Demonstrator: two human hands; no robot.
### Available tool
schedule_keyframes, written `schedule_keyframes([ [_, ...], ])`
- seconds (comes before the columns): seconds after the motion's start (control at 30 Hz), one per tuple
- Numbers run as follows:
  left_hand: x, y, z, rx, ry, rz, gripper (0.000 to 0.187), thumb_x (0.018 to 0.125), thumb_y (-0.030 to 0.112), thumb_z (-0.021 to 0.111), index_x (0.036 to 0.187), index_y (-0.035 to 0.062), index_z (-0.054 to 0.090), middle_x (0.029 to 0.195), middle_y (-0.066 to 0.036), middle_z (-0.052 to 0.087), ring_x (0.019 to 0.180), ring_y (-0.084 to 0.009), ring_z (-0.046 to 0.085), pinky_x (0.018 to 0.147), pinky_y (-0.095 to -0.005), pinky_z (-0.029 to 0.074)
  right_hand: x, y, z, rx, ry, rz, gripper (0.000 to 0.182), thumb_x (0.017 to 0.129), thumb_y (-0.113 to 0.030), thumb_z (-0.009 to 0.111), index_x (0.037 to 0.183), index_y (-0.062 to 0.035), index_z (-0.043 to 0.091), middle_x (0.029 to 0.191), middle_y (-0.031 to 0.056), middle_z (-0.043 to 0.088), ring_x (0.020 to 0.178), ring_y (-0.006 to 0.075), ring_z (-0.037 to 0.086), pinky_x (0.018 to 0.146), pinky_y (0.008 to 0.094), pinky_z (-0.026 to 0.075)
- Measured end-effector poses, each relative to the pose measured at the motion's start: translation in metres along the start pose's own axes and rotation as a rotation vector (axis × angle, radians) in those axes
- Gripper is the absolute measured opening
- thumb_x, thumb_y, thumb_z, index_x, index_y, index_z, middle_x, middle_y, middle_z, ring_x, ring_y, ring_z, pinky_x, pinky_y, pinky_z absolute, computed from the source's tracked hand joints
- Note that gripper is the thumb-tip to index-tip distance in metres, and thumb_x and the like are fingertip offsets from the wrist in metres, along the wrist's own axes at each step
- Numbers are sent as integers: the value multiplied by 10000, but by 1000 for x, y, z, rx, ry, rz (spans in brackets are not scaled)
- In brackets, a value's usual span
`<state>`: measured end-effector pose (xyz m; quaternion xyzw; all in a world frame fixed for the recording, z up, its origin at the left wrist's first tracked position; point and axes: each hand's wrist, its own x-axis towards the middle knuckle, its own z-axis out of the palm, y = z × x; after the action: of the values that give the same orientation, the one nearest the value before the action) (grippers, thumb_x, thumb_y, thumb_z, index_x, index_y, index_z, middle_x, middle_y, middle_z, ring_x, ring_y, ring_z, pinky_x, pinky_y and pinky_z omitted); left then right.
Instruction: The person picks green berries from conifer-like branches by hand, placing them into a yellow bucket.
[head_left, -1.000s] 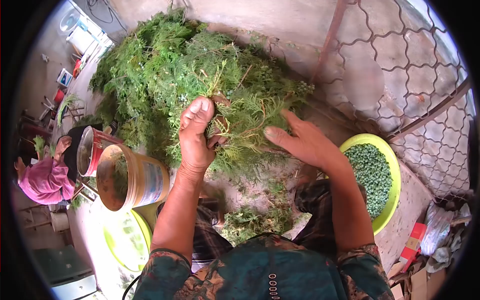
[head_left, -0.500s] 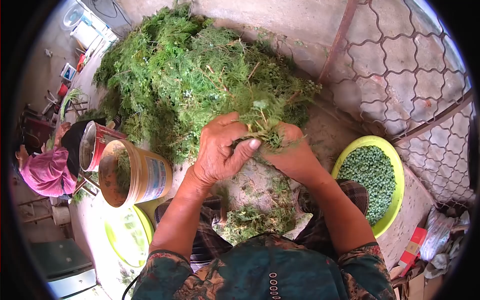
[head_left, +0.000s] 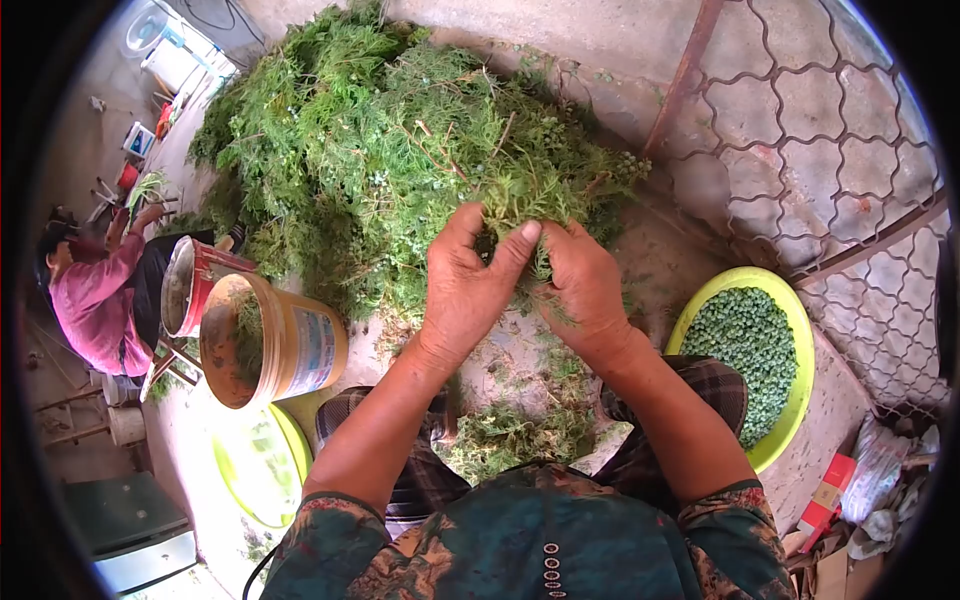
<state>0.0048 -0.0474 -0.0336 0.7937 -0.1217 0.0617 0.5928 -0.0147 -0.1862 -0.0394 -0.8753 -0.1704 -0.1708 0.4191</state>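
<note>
Both hands are raised together in front of a big heap of green leafy branches (head_left: 340,160). My left hand (head_left: 468,280) is closed on a leafy sprig (head_left: 525,200), its thumb pointing up to the right. Right beside it, my right hand (head_left: 585,285) has its fingers curled around the same greenery, with bits of leaf showing below the fingers. The thumb of my left hand nearly meets the fingers of my right hand. On the right stands a yellow-green basin (head_left: 795,400) holding small green berries (head_left: 745,350).
To the left are a tan bucket (head_left: 290,345), a red bucket (head_left: 190,285) and a bright yellow-green basin (head_left: 290,440). A person in pink (head_left: 95,300) sits at the far left. Clippings (head_left: 520,435) lie between my legs; wire mesh (head_left: 820,130) stands upper right.
My left hand has turned, its thumb now pointing up, and both hands' grip on the sprig has shifted. The person at the left has straightened up and raised an arm.
</note>
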Motion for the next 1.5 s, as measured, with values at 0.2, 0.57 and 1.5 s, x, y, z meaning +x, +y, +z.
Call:
schedule_keyframes([
  [0.2,4,7,-9,-419,46,-177,146,911,143,568,1003,39,613,860,21,624,774,-33,516,706,-202,436,1,26,-41,-36,-362,-204,427,707,-182,677,1063,0,528,920,160,583,809,317,599,679,382,493],
  [0.57,-3,8,4,-413,-108,-165,120,903,135,570,961,48,629,853,23,630,760,-43,535,707,-215,444,23,4,-44,578,-35,92,280,825,-179,665,1018,2,575,832,52,574,720,96,534,588,219,440],
  [1.5,30,6,-68,-1458,-83,-227,145,906,152,501,940,18,543,523,61,292,408,-50,265,432,-225,267,0,27,-33,359,-437,301,237,797,-187,608,877,31,558,745,142,586,693,259,565,630,358,439],
])
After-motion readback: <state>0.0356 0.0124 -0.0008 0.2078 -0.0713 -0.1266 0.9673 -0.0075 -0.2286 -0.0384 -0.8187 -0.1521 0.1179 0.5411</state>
